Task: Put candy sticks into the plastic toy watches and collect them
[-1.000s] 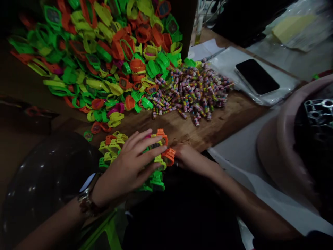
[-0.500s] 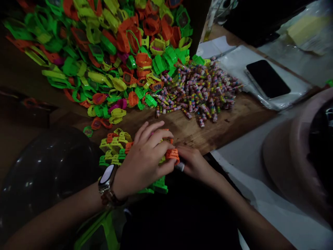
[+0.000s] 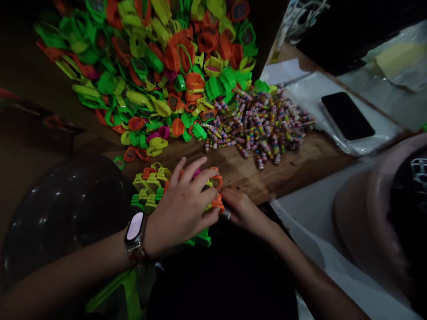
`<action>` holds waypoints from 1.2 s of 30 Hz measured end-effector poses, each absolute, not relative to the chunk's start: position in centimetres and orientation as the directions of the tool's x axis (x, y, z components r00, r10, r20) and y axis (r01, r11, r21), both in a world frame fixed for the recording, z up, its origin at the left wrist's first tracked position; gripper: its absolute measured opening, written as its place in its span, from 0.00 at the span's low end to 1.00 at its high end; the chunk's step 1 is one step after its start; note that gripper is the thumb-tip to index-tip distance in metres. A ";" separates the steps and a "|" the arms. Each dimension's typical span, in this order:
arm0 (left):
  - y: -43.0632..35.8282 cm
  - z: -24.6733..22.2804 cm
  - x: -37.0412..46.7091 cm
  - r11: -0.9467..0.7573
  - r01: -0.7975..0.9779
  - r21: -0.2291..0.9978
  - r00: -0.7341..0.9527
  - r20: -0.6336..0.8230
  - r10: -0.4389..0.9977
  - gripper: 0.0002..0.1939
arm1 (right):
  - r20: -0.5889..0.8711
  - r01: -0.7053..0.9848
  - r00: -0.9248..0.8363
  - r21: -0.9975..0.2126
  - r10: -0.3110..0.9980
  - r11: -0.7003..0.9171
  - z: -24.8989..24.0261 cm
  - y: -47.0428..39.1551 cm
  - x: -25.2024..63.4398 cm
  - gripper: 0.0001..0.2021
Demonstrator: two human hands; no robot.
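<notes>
Rows of plastic toy watches in yellow, green and orange stand packed together at the table's front edge. My left hand, a smartwatch on its wrist, lies across them. Its thumb and forefinger grip an orange toy watch at the right end of the rows, while the other fingers stretch over the top. My right hand is closed beside that orange piece, with its fingertips hidden. A small shiny, whitish bit shows by its fingers; I cannot make out what it is.
A big heap of toy watches rises at the back left. Beside it lies a pile of small wrapped candy-like rolls. A phone rests on clear plastic bags at the right. A pinkish bucket stands right, a dark round stool left.
The view has shifted slightly. My left hand has pressed the orange toy watch in against the end of the rows, and my right hand has followed it closely.
</notes>
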State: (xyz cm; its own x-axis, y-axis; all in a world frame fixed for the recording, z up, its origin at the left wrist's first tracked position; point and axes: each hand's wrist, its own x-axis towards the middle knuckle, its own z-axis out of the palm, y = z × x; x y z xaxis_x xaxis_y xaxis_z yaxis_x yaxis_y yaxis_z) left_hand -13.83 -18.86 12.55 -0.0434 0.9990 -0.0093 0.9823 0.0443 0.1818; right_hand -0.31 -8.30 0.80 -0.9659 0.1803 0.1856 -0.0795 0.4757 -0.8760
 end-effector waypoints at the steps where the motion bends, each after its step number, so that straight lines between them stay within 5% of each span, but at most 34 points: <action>1: -18.9 12.6 -13.8 0.049 0.982 0.184 -0.049 -0.009 0.999 0.08 | 0.186 -0.081 -0.966 -0.875 0.178 0.476 0.7 -8.3 -0.4 0.04; 8: -19.7 12.3 -13.2 0.052 0.974 0.219 -0.067 0.058 0.996 0.13 | 0.237 -0.129 -0.950 -0.892 0.205 0.434 0.0 -9.2 -1.1 0.07; 15: -19.9 12.1 -12.4 0.090 0.977 0.193 -0.108 0.088 0.990 0.08 | 0.039 0.019 -0.989 -0.922 0.142 0.387 1.6 -4.1 -1.1 0.06; 18: -19.5 12.9 -15.0 0.074 0.949 0.307 -0.110 0.102 0.989 0.12 | 0.085 0.117 -0.953 -0.783 0.292 0.611 2.4 -1.5 -4.2 0.11; 20: -19.0 13.5 -18.8 0.213 0.910 0.355 -0.266 0.108 0.958 0.16 | 0.091 0.191 -0.947 -0.616 0.309 0.765 2.5 -1.1 -7.5 0.16; 22: -18.7 13.6 -23.5 0.498 0.839 0.218 -0.520 0.051 0.853 0.17 | 0.072 0.222 -0.953 -0.494 0.294 0.841 2.3 -1.8 -10.7 0.19; 26: -19.2 11.4 -31.0 0.653 0.749 0.114 -0.638 -0.141 0.757 0.13 | 0.079 0.205 -0.962 -0.428 0.262 0.880 1.8 -3.5 -14.2 0.16; 31: -19.2 8.5 -32.5 0.661 0.735 0.151 -0.625 -0.230 0.746 0.14 | 0.141 0.083 -0.976 -0.461 0.166 0.883 1.7 -3.6 -13.3 0.13; 36: -18.6 11.0 -30.2 0.583 0.728 0.361 -0.568 -0.160 0.808 0.18 | 0.215 0.060 -0.950 -0.589 0.228 0.806 2.9 -3.5 -11.4 0.16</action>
